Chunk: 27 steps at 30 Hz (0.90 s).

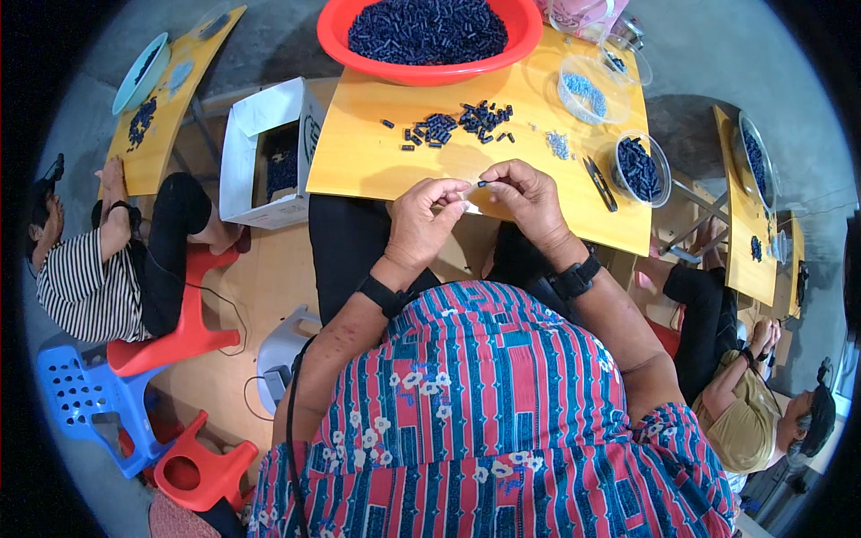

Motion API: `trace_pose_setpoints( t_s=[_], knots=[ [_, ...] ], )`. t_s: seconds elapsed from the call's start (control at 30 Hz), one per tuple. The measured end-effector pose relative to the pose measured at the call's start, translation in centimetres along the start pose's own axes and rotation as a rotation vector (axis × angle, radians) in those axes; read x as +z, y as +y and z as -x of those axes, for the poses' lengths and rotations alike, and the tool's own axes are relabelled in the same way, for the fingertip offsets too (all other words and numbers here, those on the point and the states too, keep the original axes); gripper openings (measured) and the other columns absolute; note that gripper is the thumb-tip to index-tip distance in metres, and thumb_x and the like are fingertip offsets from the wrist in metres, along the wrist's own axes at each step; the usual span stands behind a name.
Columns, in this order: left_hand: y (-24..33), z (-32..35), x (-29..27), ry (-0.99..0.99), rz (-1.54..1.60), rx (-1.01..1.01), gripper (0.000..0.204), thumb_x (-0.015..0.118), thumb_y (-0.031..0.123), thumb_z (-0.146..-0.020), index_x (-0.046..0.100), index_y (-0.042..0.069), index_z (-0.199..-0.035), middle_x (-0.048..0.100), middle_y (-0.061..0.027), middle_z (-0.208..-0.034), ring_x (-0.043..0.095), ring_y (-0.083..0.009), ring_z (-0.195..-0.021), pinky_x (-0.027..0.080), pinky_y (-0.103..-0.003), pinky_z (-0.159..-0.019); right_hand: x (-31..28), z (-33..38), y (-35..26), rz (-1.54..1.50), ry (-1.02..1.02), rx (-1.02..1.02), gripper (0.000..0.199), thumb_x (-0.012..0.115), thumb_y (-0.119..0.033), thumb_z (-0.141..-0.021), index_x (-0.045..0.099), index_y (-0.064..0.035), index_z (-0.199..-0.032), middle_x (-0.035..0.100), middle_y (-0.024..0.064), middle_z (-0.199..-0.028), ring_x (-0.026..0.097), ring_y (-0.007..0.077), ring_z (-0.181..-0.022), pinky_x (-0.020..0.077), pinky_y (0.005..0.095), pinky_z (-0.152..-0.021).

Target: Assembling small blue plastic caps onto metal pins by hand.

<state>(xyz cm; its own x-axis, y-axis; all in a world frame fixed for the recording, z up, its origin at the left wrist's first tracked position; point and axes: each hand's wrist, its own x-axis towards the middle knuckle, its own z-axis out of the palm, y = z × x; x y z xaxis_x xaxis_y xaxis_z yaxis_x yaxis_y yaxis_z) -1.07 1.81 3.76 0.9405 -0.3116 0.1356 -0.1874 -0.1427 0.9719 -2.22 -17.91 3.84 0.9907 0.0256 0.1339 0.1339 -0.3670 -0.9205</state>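
Observation:
Both hands meet over the near edge of the yellow table [359, 170]. Between the thumb and fingers of my right hand [531, 202] is a small dark blue cylindrical piece [485, 184]. My left hand [425, 220] is pinched right beside it; a small pale tip shows at its fingers, too small to name. Just beyond the hands lies a loose pile of dark blue cylindrical pieces [439, 127]. Right of that pile is a little heap of tiny pale blue-grey parts [559, 144]. Dark-handled tweezers or pliers [601, 184] lie near the table's right edge.
A red basin [336, 54] full of dark pieces stands at the back. To the right are a clear tub [665, 190] of dark pieces and a clear bowl [619, 115] of pale parts. An open white box [240, 170] is left of the table. Other people sit at both sides.

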Motion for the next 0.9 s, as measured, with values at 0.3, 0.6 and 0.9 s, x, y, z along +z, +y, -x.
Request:
trace_pose_setpoints(
  t_s=[0.3, 0.6, 0.9],
  knots=[
    [0.1, 0.4, 0.5, 0.003, 0.125, -0.048, 0.021, 0.069, 0.001, -0.084, 0.069, 0.0, -0.105, 0.068, -0.0025, -0.088, 0.059, -0.0057, -0.076, 0.05, -0.021, -0.072, 0.2, 0.6, -1.2, -0.436, -0.082, 0.134, 0.021, 0.06, 0.009, -0.088, 0.059, 0.002, -0.107, 0.064, 0.0047, -0.094, 0.063, 0.0109, -0.085, 0.053, 0.0239, -0.075],
    [-0.1, 0.2, 0.7, 0.049, 0.143, 0.0, 0.014, 0.069, -0.002, -0.084, 0.069, 0.0, -0.098, 0.07, -0.0038, -0.09, 0.061, -0.0064, -0.078, 0.051, -0.021, -0.071, 0.5, 0.8, -1.2, -0.523, -0.139, 0.19, 0.026, 0.06, 0.009, -0.088, 0.057, 0.0028, -0.113, 0.064, 0.0074, -0.095, 0.063, 0.0128, -0.083, 0.054, 0.0251, -0.076],
    [0.3, 0.1, 0.4, 0.04, 0.072, 0.029, 0.009, 0.07, 0.002, -0.083, 0.071, 0.0, -0.092, 0.068, -0.0046, -0.086, 0.061, -0.009, -0.074, 0.049, -0.023, -0.066, 0.8, 1.1, -2.5, -0.387, -0.135, 0.156, 0.025, 0.062, 0.007, -0.087, 0.066, 0.003, -0.111, 0.067, 0.0059, -0.093, 0.064, 0.0109, -0.079, 0.0529, 0.023, -0.076]
  ],
)
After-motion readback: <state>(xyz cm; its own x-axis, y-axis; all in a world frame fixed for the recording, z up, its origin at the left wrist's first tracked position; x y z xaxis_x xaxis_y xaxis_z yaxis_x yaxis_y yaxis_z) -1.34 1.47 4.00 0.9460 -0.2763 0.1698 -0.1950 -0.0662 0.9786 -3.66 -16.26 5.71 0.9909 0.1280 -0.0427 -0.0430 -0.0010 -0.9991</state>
